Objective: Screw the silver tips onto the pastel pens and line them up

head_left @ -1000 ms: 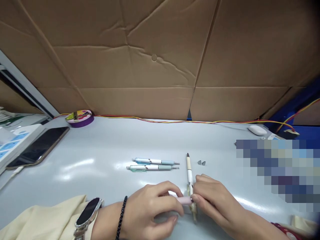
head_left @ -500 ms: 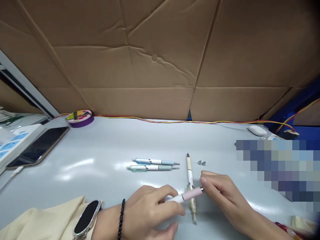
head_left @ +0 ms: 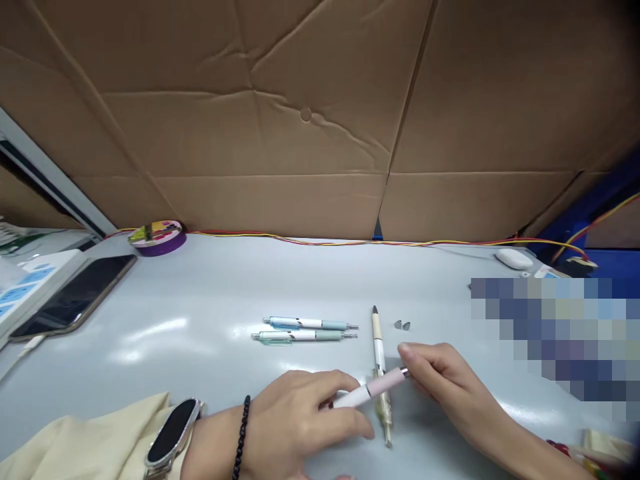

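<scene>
A white pen with a pink grip (head_left: 387, 382) slants up to the right between my two hands. My left hand (head_left: 305, 417) holds its white barrel between the fingers. The fingertips of my right hand (head_left: 445, 383) pinch the metal tip at the pink end. Beneath this pen lies a cream and white pen (head_left: 379, 350), pointing away with its dark tip at the far end. To the left, a blue pen (head_left: 307, 323) and a green pen (head_left: 300, 336) lie side by side. Two small grey metal pieces (head_left: 402, 325) rest beyond my right hand.
A phone (head_left: 75, 297) with a cable lies at the left beside a white box (head_left: 35, 287). A round purple tin (head_left: 157, 239) stands at the back left. Thin wires run along the cardboard (head_left: 270, 147). A white mouse-like object (head_left: 514, 259) sits at the back right.
The pink-grip pen's right end has risen slightly, along with my right fingertips. The thumb of my left hand has dropped mostly out of view at the bottom.
</scene>
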Demonstrator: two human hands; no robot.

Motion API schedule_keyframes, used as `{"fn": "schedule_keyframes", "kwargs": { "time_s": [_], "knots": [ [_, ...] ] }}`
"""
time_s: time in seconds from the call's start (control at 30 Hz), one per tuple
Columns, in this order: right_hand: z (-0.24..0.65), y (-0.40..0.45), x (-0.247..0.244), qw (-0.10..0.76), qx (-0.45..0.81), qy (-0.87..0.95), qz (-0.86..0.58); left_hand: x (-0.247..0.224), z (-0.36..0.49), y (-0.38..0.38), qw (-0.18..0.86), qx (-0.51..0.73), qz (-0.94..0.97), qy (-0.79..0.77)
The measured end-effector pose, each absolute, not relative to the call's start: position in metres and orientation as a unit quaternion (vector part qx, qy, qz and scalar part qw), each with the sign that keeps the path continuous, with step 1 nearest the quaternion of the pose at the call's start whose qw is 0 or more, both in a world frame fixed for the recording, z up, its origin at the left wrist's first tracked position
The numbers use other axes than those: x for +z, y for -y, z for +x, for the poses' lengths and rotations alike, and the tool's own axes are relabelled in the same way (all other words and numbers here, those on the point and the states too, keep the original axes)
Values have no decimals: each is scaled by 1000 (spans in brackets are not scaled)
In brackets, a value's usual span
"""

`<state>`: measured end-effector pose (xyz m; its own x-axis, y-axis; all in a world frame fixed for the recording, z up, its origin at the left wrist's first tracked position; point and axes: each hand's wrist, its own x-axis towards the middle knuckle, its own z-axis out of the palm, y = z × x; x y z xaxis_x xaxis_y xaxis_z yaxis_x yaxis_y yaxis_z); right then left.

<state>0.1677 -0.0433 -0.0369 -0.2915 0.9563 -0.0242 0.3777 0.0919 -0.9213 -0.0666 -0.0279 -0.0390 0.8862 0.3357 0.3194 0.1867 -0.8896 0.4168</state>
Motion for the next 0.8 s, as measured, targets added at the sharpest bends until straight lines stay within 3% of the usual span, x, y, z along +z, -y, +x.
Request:
{"fn": "schedule_keyframes", "kwargs": {
  "time_s": [0.2, 0.33, 0.5, 0.8],
  "knots": [
    [166, 40, -37, 327, 474, 625, -527, -39, -65, 37, 174, 153, 969, -91],
    [164, 40, -39, 303, 470, 654, -510, -52, -61, 47, 158, 173, 952, -196],
    [167, 41, -41, 319, 458, 685, -468, -62, -57, 45, 261, 156, 914, -269],
    [169, 43, -41, 333, 428, 705, -456, -64, -57, 45, 258, 132, 914, -283]
  ]
}}
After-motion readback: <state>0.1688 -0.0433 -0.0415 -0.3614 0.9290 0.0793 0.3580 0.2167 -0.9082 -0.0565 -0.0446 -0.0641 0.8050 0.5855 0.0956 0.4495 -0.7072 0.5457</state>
